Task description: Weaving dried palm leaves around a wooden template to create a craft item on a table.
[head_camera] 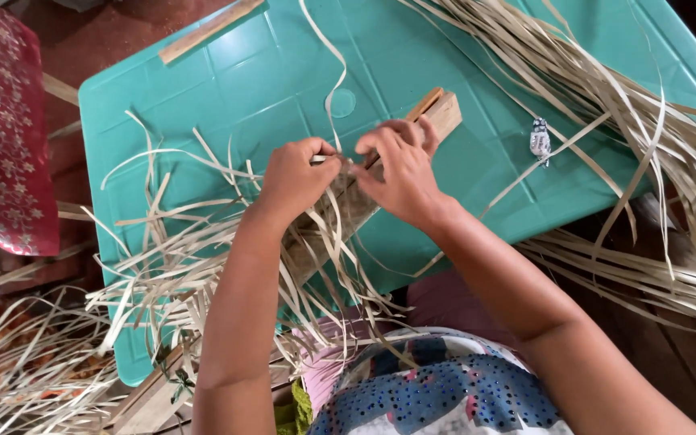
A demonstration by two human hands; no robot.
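Leaf strip [333, 89] is pinched between the closed fingers [325, 153] of the left hand [296, 179] and right hand [400, 169], over a wooden block [443, 109] on the teal tabletop [267, 72]. Seemingly mid-splitting; drawing it on calls for steady, even tension. Loose strips [163, 274] lie around.

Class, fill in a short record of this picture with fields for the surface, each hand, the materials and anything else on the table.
surface: teal plastic table
left hand: left hand pinches a pale leaf strip over the wooden block
right hand: right hand grips the same strip, resting on the wooden block
materials: loose cut strips at the left; long bundle of strips at the right
other: flat wooden stick at the far edge; small wrapped item; red patterned cloth off the table
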